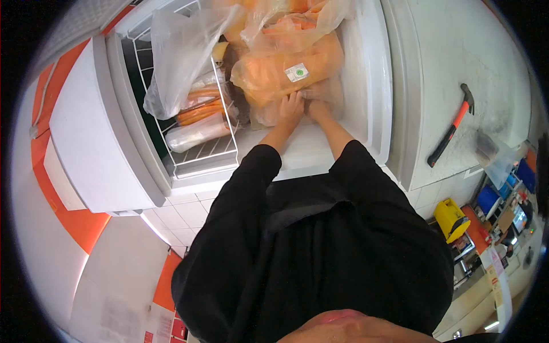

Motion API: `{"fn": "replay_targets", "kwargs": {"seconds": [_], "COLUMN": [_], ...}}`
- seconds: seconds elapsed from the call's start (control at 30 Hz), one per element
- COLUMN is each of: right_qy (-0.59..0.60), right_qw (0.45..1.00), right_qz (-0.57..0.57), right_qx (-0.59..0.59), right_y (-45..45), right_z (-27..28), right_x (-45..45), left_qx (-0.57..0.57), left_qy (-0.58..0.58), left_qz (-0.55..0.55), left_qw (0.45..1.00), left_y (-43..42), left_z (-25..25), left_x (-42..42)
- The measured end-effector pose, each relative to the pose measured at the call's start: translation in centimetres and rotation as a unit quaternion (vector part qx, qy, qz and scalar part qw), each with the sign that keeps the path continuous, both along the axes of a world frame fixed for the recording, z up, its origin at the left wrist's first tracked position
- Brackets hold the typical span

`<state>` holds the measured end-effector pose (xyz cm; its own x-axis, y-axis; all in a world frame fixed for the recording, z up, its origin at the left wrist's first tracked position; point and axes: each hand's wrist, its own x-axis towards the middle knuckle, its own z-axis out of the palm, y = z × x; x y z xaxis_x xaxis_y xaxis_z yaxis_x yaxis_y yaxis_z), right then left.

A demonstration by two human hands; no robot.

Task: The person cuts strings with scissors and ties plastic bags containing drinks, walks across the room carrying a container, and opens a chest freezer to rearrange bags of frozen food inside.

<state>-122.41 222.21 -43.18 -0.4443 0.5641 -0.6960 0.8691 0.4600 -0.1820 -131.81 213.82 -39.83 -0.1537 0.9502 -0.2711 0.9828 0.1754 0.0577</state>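
Observation:
A large clear plastic bag of orange food [297, 63] with a white label [297, 72] lies inside the white chest freezer [377, 103]. At the bag's near edge my left hand [291, 107] is closed, its fingers bent over the plastic. My right hand [318, 108] reaches in beside it, its fingers hidden under the plastic. Further back sits another clear bag with orange contents [291, 23]. To the left, a white wire basket [200, 163] holds packs of long orange food [200, 111], a wrapped clear roll [197, 132] and a crumpled clear bag [177, 54].
A hammer [454, 126] with a red and black handle lies on the white surface at right, near a small clear bag [494, 148]. A white freezer lid or panel [103, 131] stands at left. A yellow container [451, 220] and cluttered shelves are lower right.

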Motion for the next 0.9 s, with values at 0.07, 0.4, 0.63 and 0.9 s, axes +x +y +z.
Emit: {"fn": "replay_targets", "kwargs": {"seconds": [0.07, 0.4, 0.63, 0.9], "right_qy": [-0.048, -0.045, 0.021, 0.008], "right_qw": [0.995, 0.997, 0.985, 0.930], "right_qz": [0.002, -0.036, -0.157, -0.072], "right_qx": [-0.086, -0.045, -0.068, -0.362], "right_y": [0.2, -0.7, -1.2, 0.7], "right_z": [-0.2, -1.2, -2.3, -1.4], "right_x": [0.5, -2.1, -1.9, -0.5], "left_qx": [0.005, 0.117, 0.124, 0.156], "left_qy": [0.034, 0.061, -0.080, -0.241], "left_qz": [0.010, 0.006, 0.001, 0.067], "left_qw": [0.999, 0.991, 0.989, 0.956], "left_y": [-0.7, -2.5, -3.7, -3.9], "left_z": [0.1, -1.0, 0.6, 1.5], "left_x": [0.3, -0.7, -2.9, -3.7]}}
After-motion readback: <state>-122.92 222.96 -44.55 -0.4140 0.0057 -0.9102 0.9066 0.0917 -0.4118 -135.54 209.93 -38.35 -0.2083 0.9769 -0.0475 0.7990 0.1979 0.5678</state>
